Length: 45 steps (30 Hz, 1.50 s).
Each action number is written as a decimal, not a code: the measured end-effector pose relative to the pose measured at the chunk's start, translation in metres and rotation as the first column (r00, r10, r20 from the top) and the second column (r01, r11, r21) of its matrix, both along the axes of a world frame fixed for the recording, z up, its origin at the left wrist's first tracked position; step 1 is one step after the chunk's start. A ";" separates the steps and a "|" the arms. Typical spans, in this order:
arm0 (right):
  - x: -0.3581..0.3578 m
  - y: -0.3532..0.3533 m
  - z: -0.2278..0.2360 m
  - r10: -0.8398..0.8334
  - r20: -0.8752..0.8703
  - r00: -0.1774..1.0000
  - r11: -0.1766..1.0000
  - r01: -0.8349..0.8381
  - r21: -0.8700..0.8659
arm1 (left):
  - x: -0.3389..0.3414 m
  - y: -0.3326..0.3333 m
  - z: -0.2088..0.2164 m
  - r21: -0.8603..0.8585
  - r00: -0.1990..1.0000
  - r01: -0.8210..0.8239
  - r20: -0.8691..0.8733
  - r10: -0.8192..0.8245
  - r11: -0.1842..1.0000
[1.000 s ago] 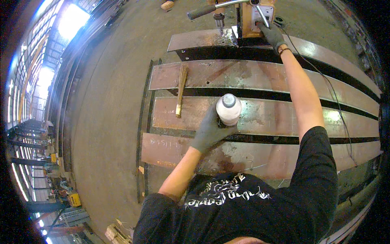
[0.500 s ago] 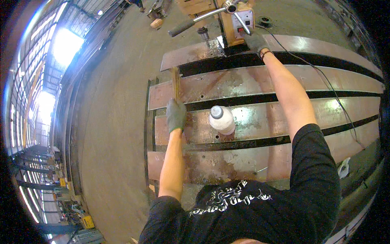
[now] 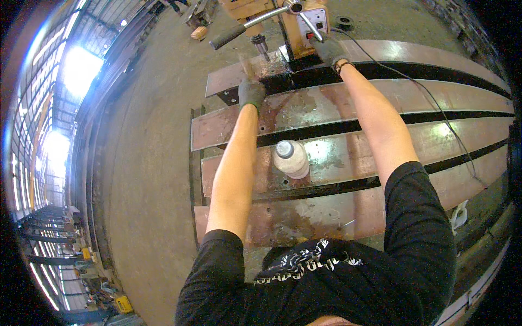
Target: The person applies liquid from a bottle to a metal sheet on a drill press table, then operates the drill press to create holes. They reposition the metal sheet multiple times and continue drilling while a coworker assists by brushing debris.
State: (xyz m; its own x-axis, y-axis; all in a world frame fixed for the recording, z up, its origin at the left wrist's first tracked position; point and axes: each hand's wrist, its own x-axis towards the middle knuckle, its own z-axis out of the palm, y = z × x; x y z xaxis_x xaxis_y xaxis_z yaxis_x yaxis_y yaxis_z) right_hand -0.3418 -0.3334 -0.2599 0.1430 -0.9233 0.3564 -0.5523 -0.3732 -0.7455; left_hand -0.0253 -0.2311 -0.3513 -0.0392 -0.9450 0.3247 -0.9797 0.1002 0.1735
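Note:
My left hand, in a grey glove, is closed round a thin tan stick-like tool. Motion blurs the tool, so its kind is unclear; its far end reaches over the farthest steel beam, left of the drill's bit. Gloved too, my right hand is closed at the end of a metal spoke of the drill's feed handle, beside the control panel. The orange-tan drill press stands on that beam. A white bottle with a grey cap stands on a nearer beam, between my forearms.
Several steel beams lie side by side, with dark gaps between them. A black cable runs from the drill across them to the right. On the far floor lies a black spool. Concrete floor stretches along the left.
My left hand has moved forward and slightly right with the tan tool, from the middle beams toward the drill's bit. My right hand stays at the feed handle. The whole view has shifted slightly.

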 end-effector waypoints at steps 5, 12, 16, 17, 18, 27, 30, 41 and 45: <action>0.003 0.013 -0.002 -0.023 -0.012 1.000 1.000 0.023 0.012 | 0.000 0.018 0.012 0.153 0.997 0.074 -0.040 -0.069 0.986; 0.011 0.006 0.000 -0.027 -0.023 0.999 0.999 0.027 0.016 | 0.025 0.033 0.021 -0.020 0.978 0.209 0.017 -0.209 0.978; 0.012 0.005 0.005 -0.040 -0.045 0.998 0.998 0.043 0.046 | 0.038 0.053 0.048 0.088 0.948 0.113 0.288 -0.133 0.990; 0.029 0.017 0.010 -0.020 -0.056 0.998 0.995 0.025 0.094 | 0.056 0.071 0.053 0.045 0.972 -0.058 0.231 0.047 0.997; 0.013 0.015 0.004 -0.037 -0.051 0.998 0.996 0.041 0.078 | 0.011 0.065 0.069 0.209 0.986 -0.131 -0.075 0.149 0.969; 0.010 -0.002 -0.008 -0.008 0.024 1.000 1.000 0.008 0.013 | 0.001 0.073 0.072 0.350 0.901 0.271 -0.420 -0.108 0.897; 0.026 0.014 0.002 0.032 0.063 0.998 0.998 -0.035 0.051 | 0.077 0.085 0.065 0.393 0.950 0.283 -0.242 -0.198 0.875; 0.049 0.023 0.012 0.053 0.057 0.997 0.996 -0.057 0.068 | 0.106 0.003 0.047 0.133 0.961 -0.136 -0.221 0.163 0.982; -0.011 -0.005 -0.023 -0.099 -0.078 0.992 0.993 0.093 -0.078 | 0.027 -0.028 0.057 0.343 0.967 0.253 -0.122 -0.224 0.904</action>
